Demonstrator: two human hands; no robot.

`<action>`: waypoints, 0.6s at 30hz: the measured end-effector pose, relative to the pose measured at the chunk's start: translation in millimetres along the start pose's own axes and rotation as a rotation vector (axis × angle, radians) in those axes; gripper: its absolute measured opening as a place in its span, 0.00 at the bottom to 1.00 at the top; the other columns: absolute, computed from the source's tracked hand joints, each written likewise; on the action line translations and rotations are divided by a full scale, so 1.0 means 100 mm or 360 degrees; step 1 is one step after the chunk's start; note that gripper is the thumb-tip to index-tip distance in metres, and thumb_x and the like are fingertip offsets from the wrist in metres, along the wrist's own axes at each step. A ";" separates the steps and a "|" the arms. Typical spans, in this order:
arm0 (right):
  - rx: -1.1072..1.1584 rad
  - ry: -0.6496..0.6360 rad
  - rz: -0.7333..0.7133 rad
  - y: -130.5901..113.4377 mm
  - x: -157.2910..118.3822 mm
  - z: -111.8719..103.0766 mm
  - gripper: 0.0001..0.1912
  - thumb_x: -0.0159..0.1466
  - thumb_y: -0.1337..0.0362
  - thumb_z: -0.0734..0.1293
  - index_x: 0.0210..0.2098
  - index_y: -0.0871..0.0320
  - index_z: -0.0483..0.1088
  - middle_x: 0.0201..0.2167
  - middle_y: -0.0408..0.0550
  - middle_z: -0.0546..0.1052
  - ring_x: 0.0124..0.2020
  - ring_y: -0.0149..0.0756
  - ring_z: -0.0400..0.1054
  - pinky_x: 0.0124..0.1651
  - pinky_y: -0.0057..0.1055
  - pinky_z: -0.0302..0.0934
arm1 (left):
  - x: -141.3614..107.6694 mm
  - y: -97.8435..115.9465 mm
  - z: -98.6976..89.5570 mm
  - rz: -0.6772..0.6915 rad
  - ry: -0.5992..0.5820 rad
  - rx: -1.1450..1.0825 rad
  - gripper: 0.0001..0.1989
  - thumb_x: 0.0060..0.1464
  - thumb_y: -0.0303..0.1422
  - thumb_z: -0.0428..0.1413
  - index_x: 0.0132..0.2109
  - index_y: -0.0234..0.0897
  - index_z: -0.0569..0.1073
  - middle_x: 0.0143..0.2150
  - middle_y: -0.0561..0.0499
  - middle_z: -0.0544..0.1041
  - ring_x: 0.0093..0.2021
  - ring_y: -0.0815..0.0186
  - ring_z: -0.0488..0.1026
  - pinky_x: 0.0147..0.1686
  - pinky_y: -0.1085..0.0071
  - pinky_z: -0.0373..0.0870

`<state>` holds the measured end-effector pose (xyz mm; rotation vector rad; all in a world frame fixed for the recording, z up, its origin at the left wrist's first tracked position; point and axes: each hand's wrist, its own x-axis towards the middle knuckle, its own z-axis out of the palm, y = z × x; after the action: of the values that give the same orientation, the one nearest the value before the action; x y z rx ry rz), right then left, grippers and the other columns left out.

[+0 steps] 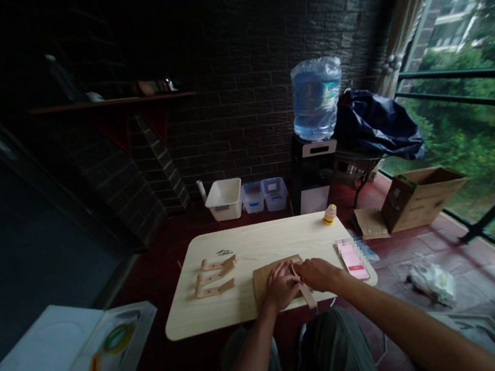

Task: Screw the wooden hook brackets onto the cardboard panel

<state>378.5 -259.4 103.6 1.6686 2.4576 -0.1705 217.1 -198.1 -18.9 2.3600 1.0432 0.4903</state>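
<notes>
A brown flat board (259,280) lies near the front edge of the pale table. My left hand (282,286) rests over it, fingers bent and thumb side pressed against a narrow tan strip (308,297). The fingers of my right hand (317,274) are closed at the upper part of this strip, close beside the left fingertips. The strip's lower end sticks out toward my knees. What lies between the fingertips is too small to make out. To the left are several curved tan strips (217,289), bent into hook shapes, and small dark pieces (224,252) behind them.
A yellow-capped bottle (329,215) stands at the table's (183,313) far right corner, and a phone (353,261) lies at its right edge. Plastic bins (225,200), a water dispenser (313,168) and a cardboard box (414,202) stand beyond. An open case (109,354) sits at left.
</notes>
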 end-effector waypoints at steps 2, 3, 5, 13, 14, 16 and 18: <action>0.0001 -0.0002 0.0011 0.02 0.00 0.02 0.22 0.66 0.70 0.61 0.59 0.64 0.65 0.46 0.65 0.80 0.46 0.52 0.77 0.42 0.41 0.71 | 0.00 -0.02 0.04 -0.0007 0.0012 0.0001 0.07 0.56 0.37 0.61 0.42 0.46 0.82 0.70 0.51 0.63 0.72 0.52 0.54 0.70 0.46 0.50; 0.0004 -0.0003 0.0018 0.03 0.00 0.04 0.22 0.67 0.70 0.61 0.59 0.64 0.65 0.47 0.65 0.80 0.46 0.51 0.77 0.42 0.41 0.71 | 0.01 -0.02 0.05 -0.0008 0.0014 0.0004 0.07 0.56 0.37 0.61 0.41 0.46 0.82 0.70 0.51 0.63 0.72 0.52 0.54 0.70 0.46 0.49; 0.0016 -0.0009 0.0037 0.05 0.00 0.06 0.21 0.67 0.68 0.61 0.59 0.65 0.65 0.47 0.64 0.80 0.46 0.51 0.77 0.43 0.40 0.70 | 0.01 -0.03 0.08 -0.0011 0.0016 0.0008 0.07 0.56 0.37 0.61 0.41 0.46 0.82 0.70 0.51 0.63 0.72 0.52 0.54 0.70 0.45 0.49; 0.0072 -0.0032 0.0094 0.01 -0.04 -0.02 0.20 0.68 0.65 0.61 0.58 0.66 0.65 0.46 0.66 0.79 0.46 0.50 0.77 0.42 0.38 0.69 | -0.02 -0.03 0.01 0.0032 -0.0049 0.0019 0.12 0.56 0.37 0.59 0.47 0.46 0.77 0.70 0.50 0.64 0.73 0.54 0.53 0.70 0.50 0.50; 0.0080 -0.0035 0.0093 0.00 -0.05 -0.04 0.20 0.68 0.66 0.61 0.57 0.65 0.65 0.46 0.65 0.79 0.46 0.50 0.77 0.42 0.37 0.69 | -0.03 -0.03 0.00 0.0023 -0.0040 0.0021 0.14 0.55 0.37 0.59 0.49 0.45 0.76 0.70 0.49 0.64 0.73 0.55 0.53 0.70 0.51 0.50; 0.0101 -0.0042 0.0086 0.01 -0.06 -0.07 0.20 0.67 0.66 0.61 0.57 0.64 0.66 0.46 0.64 0.80 0.46 0.49 0.77 0.41 0.36 0.68 | -0.04 -0.03 -0.01 -0.0013 -0.0010 0.0030 0.20 0.55 0.38 0.59 0.55 0.43 0.72 0.70 0.46 0.63 0.73 0.55 0.53 0.71 0.53 0.51; 0.0127 -0.0057 0.0081 0.05 -0.08 -0.10 0.18 0.66 0.65 0.62 0.55 0.64 0.68 0.45 0.63 0.80 0.45 0.49 0.77 0.40 0.34 0.67 | -0.05 -0.04 -0.01 -0.0049 0.0008 0.0040 0.26 0.55 0.40 0.59 0.60 0.42 0.67 0.70 0.44 0.63 0.73 0.55 0.53 0.71 0.54 0.51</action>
<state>384.9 -262.6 114.7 1.7420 2.4096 -0.2931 211.6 -199.3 -20.9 2.3620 1.0926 0.4749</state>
